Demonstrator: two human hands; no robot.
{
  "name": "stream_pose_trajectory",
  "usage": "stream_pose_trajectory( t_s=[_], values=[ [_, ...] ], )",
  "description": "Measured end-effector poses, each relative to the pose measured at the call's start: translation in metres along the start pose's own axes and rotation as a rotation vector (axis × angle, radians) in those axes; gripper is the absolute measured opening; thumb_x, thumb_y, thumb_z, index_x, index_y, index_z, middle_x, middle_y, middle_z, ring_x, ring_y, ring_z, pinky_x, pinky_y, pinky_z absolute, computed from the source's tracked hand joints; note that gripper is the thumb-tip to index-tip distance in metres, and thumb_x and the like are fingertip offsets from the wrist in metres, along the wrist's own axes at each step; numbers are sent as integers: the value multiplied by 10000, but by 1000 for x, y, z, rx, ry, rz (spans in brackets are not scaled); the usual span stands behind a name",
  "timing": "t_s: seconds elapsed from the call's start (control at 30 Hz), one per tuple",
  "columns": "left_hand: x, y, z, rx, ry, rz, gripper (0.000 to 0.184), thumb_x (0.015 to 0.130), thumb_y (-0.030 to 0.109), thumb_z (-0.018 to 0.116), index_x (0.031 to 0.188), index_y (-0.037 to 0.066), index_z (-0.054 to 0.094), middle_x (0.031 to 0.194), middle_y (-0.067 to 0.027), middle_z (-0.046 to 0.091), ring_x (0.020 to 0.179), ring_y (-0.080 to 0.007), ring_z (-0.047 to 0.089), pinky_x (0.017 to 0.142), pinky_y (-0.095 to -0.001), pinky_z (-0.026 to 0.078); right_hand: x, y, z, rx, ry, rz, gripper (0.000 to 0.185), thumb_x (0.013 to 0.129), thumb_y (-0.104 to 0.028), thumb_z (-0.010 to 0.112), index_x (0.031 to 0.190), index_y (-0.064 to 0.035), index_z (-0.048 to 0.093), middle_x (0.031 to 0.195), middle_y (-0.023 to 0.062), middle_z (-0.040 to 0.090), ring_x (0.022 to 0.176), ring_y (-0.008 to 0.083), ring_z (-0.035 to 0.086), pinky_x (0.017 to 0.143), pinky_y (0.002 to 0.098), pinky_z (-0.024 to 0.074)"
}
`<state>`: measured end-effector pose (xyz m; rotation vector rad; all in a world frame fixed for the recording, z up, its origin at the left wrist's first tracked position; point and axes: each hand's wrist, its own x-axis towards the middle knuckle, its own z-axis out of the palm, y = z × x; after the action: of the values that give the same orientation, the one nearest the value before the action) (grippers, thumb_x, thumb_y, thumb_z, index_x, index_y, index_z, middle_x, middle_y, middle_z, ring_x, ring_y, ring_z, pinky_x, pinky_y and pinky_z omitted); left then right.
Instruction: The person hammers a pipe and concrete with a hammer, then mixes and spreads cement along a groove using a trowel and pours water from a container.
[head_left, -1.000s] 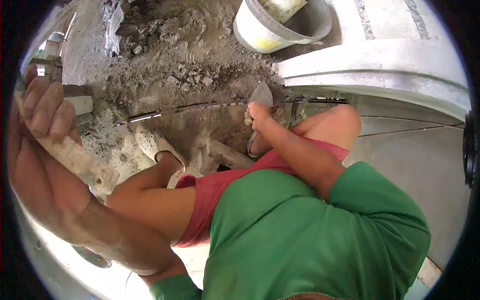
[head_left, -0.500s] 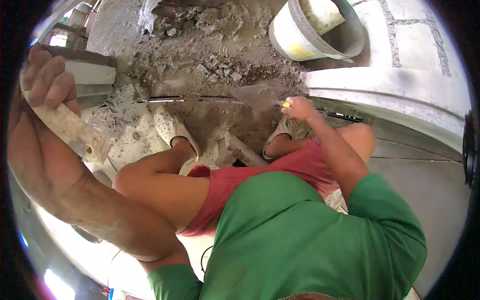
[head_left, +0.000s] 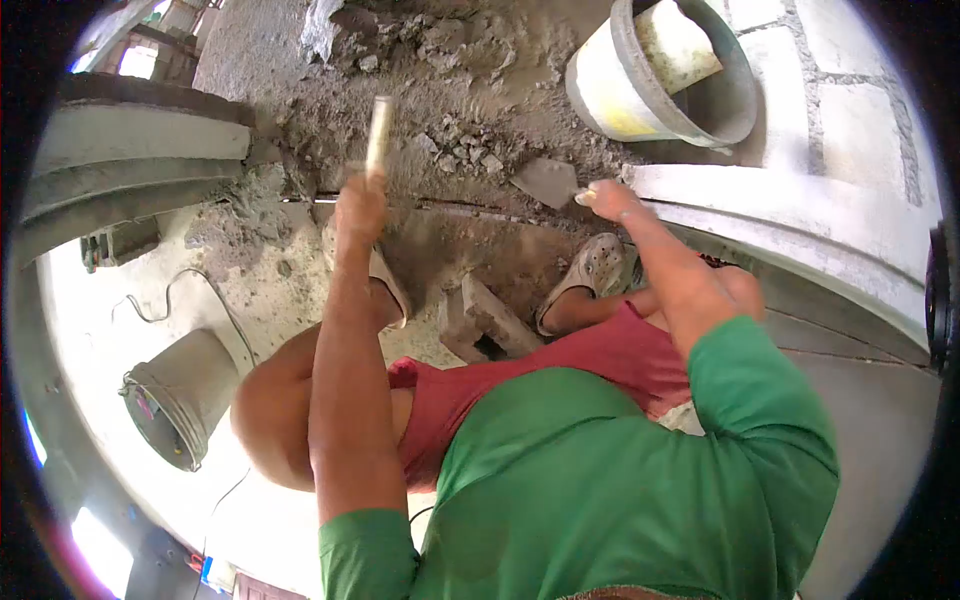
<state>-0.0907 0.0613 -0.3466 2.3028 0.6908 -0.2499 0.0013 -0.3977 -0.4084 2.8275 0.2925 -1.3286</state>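
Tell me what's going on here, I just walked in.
A person in a green cloth shirt is bent over loose grey rubble. The right hand grips a small grey metal trowel, blade over the rubble's edge; contact is unclear. The left hand holds a narrow, pale board pointing away from the body. A whitish plastic bucket is beyond the right hand, and a grey concrete block lies between the feet.

The shirt [head_left: 590,480] is green, shorts [head_left: 645,360] red, trowel blade [head_left: 547,182] grey, stick [head_left: 378,138] cream.
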Motion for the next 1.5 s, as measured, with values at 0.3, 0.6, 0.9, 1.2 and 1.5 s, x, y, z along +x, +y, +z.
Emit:
stream_pose_trajectory(
  t_s=[0.3,0.6,0.9,1.2,1.5],
  values=[
    [-1,94,-88,-297,-51,-108,378,981,357,537,944,-11,615,668,-85,589,538,-189,562,477,-353,443,55,-106,2,60,131,-68,497,888,-514,554,1101,-80,669,1128,177,664,1067,362,626,897,497,489],
    [-96,210,-254,-455,380,152,372,956,388,541,960,30,641,643,14,492,519,-60,444,461,-240,356,37,-142,36,282,336,-121,445,903,-487,543,1002,-64,641,983,192,674,929,402,635,799,529,489],
    [-124,184,-290,-1161,649,225,392,1011,363,504,1085,-19,553,700,-18,516,520,-89,466,454,-216,377,-55,-69,-9,214,288,4,499,870,-519,596,978,-38,672,991,220,669,974,392,633,833,490,493],
    [-111,150,-281,-1393,316,190,370,1004,349,523,1076,-14,548,716,-24,530,596,-114,498,501,-255,422,22,-171,-219,-139,419,-268,567,921,-491,486,1127,19,627,1147,287,613,1088,398,593,910,500,471],
    [-116,135,-302,-1415,371,298,342,1017,305,503,1081,-31,527,741,-36,527,618,-123,495,530,-270,418,-40,-312,-352,288,244,-471,554,896,-567,563,980,-24,632,716,53,573,564,176,533,497,389,494]
  ],
)
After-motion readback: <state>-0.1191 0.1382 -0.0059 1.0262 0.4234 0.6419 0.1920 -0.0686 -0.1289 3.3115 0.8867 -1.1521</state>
